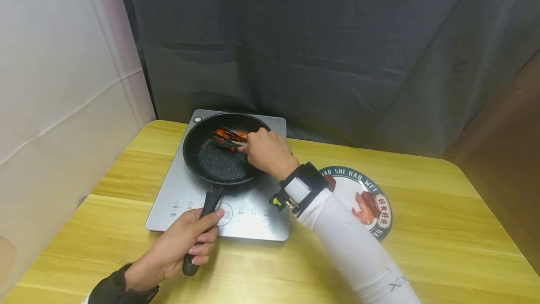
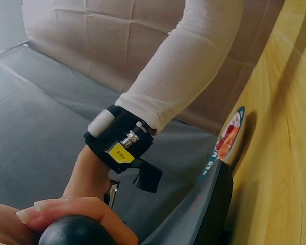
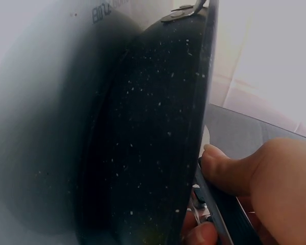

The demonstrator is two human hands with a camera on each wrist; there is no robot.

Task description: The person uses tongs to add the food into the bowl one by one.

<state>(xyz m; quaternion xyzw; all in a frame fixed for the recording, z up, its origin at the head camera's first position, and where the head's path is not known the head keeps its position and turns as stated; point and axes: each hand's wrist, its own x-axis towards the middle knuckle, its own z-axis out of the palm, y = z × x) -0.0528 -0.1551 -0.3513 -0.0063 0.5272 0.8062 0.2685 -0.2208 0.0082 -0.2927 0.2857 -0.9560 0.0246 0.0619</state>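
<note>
Just ahead of the left hand (image 1: 185, 240), a black frying pan (image 1: 223, 168) is sitting on a silver induction cooker (image 1: 168, 196), and orange-red food (image 1: 221, 133) is lying in the pan's far part, beyond the right hand's (image 1: 270, 154) fingertips. Since the right hand is reaching across the pan's rim, its fingers could be brushing metal that may be hot; whether any heat is on, I cannot tell. Should the tongs (image 1: 228, 143) be closing off-centre, the food could be slipping out and dropping back, or falling past the rim. A hard sideways push could also be swivelling the pan if the left hand's hold were loosening. Below the right forearm, a plate (image 1: 343, 196) is holding more pieces of food (image 1: 366, 208), which a sinking sleeve (image 1: 354, 238) could be smearing.

As for the 2 hands, the left is wrapping its fingers round the pan handle (image 1: 212, 202), thumb lying along the top. The right is gripping the tongs, thumb pressing on a black arm; whether their tips are pinching food, I cannot tell.
</note>
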